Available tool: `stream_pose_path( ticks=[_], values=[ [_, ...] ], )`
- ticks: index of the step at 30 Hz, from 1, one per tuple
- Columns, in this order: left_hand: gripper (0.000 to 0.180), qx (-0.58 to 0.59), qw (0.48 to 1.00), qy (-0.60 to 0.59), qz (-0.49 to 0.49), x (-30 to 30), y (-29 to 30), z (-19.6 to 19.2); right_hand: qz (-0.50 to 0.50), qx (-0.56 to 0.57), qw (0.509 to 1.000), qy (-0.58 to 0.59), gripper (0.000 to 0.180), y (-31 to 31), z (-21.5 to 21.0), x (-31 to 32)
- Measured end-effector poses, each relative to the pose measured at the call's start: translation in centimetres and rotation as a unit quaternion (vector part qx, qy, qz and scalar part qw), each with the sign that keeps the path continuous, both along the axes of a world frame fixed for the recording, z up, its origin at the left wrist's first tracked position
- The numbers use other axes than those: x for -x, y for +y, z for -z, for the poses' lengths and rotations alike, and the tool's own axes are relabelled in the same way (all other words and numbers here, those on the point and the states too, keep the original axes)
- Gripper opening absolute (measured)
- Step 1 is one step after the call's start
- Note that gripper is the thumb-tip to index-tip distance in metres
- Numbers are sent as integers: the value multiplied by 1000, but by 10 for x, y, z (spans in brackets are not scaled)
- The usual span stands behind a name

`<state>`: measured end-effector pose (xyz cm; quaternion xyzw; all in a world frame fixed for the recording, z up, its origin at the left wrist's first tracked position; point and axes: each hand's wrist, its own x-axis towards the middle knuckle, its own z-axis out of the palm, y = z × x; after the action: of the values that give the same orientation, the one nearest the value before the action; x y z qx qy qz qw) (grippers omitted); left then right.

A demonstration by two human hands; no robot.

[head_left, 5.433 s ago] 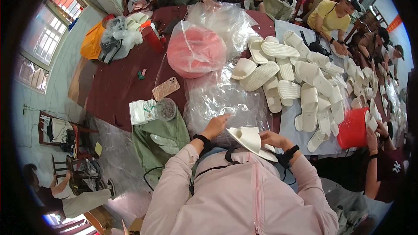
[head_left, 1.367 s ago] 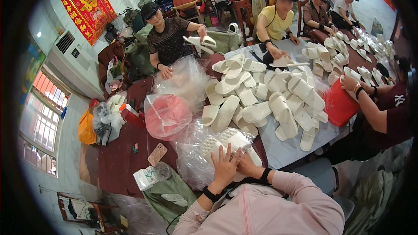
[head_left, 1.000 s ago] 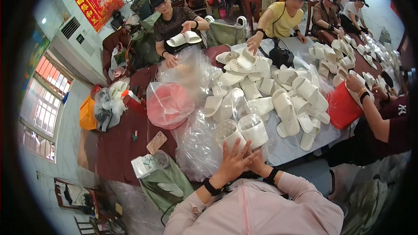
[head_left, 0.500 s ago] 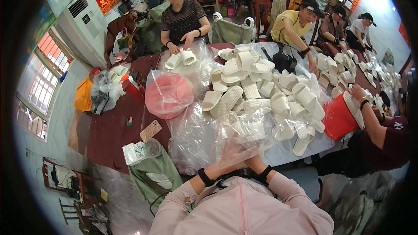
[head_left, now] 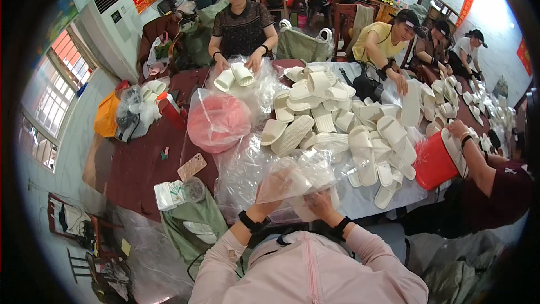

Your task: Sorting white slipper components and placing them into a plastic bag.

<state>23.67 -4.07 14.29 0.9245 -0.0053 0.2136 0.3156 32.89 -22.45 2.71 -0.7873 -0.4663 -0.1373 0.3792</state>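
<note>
A pair of white slippers (head_left: pixel 316 175) sits at the near table edge with a clear plastic bag (head_left: pixel 279 187) around or over it. My left hand (head_left: pixel 271 191) grips the bag on its left side, the fingers blurred behind the film. On the right, my right hand (head_left: pixel 320 205) is closed around the near end of a slipper, its fingers curled against the sole. Just beyond lies a large heap of loose white slippers (head_left: pixel 323 98). Left of the heap is a round pink bundle (head_left: pixel 218 123) under clear plastic.
A phone (head_left: pixel 192 167), a white packet (head_left: pixel 170 195) and a green sack (head_left: pixel 194 222) are at my left. Across the table a person (head_left: pixel 242 34) handles slippers; another in yellow (head_left: pixel 385 39) reaches into the heap. At right, someone's arm (head_left: pixel 478 160) is beside a red container (head_left: pixel 436 160).
My hands have moved up and apart with the bagged slippers, the left rising behind the film. Opposite, the person in yellow has lifted a slipper from the heap.
</note>
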Motion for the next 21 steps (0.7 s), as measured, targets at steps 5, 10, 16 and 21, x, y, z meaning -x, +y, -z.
stream_pose_path(
  ticks=[5, 10, 16, 21],
  values=[
    [56, 46, 993, -6, -110, -12, 3, 13, -40, 75, 996, 21, 40, -5, -18, 7],
    [75, 178, 935, 203, -231, -32, 30, 31, -96, 180, 972, 118, 33, -10, -2, 6],
    [60, 165, 866, 409, -236, -32, 74, 86, -183, 189, 959, 104, 17, -2, -5, 6],
    [52, 63, 850, 435, -289, -23, 78, 105, -209, 219, 948, 100, 18, 9, 7, 5]
  ],
)
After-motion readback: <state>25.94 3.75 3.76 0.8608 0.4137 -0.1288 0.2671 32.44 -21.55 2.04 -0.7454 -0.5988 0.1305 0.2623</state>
